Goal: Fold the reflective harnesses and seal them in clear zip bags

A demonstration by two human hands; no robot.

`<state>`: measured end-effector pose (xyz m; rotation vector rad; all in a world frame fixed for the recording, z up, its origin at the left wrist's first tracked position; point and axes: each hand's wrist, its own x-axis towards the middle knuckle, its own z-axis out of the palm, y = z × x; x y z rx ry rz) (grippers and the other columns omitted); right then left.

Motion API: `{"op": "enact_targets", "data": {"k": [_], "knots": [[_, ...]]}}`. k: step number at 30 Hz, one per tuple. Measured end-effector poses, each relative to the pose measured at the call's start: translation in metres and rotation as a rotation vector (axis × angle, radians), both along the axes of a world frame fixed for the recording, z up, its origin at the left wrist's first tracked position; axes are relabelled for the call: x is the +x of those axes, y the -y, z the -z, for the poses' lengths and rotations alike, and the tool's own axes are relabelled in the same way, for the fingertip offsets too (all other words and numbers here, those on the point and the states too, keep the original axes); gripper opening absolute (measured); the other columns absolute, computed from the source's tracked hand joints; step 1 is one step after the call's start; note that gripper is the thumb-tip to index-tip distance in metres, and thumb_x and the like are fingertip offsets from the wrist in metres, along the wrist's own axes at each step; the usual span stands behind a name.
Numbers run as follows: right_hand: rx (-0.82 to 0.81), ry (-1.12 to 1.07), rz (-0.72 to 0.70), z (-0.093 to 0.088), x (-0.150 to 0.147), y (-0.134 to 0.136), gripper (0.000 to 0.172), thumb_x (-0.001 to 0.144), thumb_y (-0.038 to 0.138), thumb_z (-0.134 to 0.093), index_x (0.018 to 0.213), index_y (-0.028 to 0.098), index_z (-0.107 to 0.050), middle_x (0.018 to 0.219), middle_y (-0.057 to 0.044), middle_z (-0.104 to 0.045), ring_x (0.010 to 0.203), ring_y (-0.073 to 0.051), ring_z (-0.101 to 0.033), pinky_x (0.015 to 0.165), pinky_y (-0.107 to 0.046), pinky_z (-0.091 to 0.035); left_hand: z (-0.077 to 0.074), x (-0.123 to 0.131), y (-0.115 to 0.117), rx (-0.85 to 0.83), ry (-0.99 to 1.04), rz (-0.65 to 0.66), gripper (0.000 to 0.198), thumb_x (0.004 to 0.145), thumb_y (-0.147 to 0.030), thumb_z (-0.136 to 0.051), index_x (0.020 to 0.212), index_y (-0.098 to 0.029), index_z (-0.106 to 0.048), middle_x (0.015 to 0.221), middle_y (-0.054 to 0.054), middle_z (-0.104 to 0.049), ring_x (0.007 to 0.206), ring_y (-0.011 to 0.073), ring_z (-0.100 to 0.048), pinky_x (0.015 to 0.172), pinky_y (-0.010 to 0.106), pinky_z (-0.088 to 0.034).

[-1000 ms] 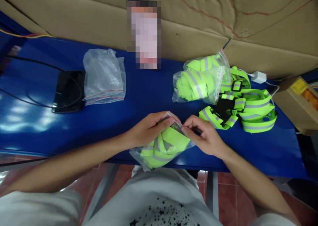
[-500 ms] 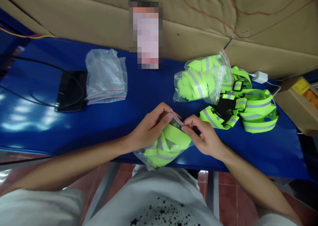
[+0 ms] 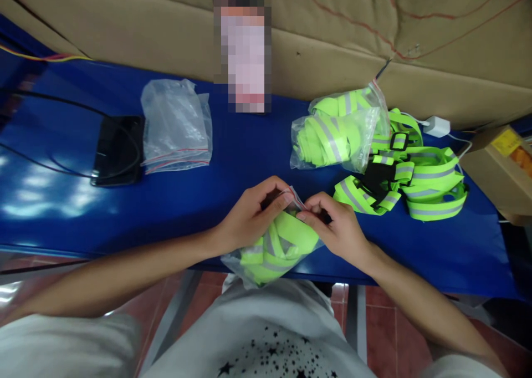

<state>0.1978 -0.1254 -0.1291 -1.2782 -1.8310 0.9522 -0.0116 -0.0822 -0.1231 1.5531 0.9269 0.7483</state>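
A clear zip-lock bag [image 3: 245, 275] with a red line along its mouth lies at the table's front edge. Inside it is a folded neon-yellow reflective strap [image 3: 286, 239] with grey stripes. My left hand [image 3: 257, 212] pinches the bag's mouth between thumb and fingers. Close by on the right, my right hand [image 3: 332, 223] pinches the same zip edge. Whether the zip is fully closed between them I cannot tell.
Flat zip-lock bags [image 3: 177, 123] lie left of centre beside a black device [image 3: 118, 151] with a cable over it. Bagged straps [image 3: 328, 139] and loose reflective straps [image 3: 432, 178] are at right. A blurred-out phone-like object [image 3: 247, 56] leans at the back; a cardboard box [image 3: 494, 167] stands far right.
My right hand has shifted slightly left along the bag's mouth, closer to my left hand. Both hands keep their pinch on the bag.
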Motion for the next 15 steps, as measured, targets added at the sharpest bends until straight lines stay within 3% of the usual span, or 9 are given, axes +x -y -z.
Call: {"op": "enact_targets", "data": {"k": [9, 15], "knots": [[0.020, -0.016, 0.022, 0.0063, 0.0028, 0.0011, 0.015, 0.096, 0.032, -0.069, 0.090, 0.020, -0.062, 0.070, 0.004, -0.065, 0.059, -0.008, -0.058, 0.055, -0.019, -0.045, -0.0040, -0.0016, -0.0034, 0.058, -0.023, 0.088, 0.012, 0.097, -0.028, -0.064, 0.095, -0.017, -0.068, 0.086, 0.000, -0.070, 0.076, 0.0111, -0.061, 0.068, 0.022, -0.046], [0.141, 0.005, -0.025, 0.0034, 0.0024, 0.0019, 0.014, 0.098, 0.029, -0.066, 0.087, 0.020, -0.064, 0.067, 0.003, -0.064, 0.055, -0.008, -0.056, 0.051, -0.021, -0.042, -0.0073, -0.0020, -0.0053, 0.033, -0.042, 0.141, 0.015, 0.097, -0.032, -0.063, 0.094, -0.017, -0.067, 0.080, -0.001, -0.068, 0.070, 0.0112, -0.058, 0.064, 0.021, -0.043]]}}
